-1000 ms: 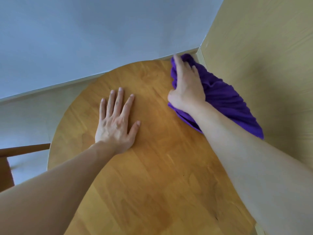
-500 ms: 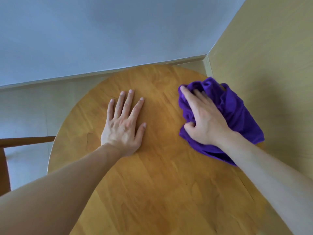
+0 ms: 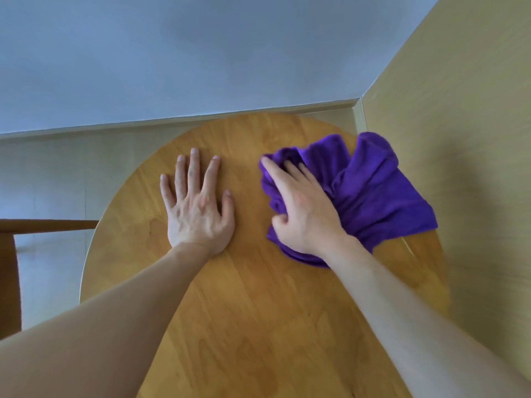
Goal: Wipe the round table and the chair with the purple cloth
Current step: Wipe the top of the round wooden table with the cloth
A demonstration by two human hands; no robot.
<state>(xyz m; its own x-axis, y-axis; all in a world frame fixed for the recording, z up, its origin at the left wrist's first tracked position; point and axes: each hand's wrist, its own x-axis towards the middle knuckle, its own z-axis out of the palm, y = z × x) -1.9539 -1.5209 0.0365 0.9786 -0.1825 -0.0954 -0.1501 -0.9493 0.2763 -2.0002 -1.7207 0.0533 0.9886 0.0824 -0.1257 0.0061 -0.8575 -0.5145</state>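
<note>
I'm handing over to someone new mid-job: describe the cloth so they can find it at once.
Start from the round wooden table pushed into the corner where the pale wall meets the yellowish wall. On its far right part, under the right hand, lies the purple cloth, bunched in folds. It is the only fabric and the only purple thing there; the left hand rests flat on bare wood.

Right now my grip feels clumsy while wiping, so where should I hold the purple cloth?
Probably the bunched folds at the left end of the purple cloth, from above, as the right hand does; its right side spreads flat and loose on the round table.
</note>
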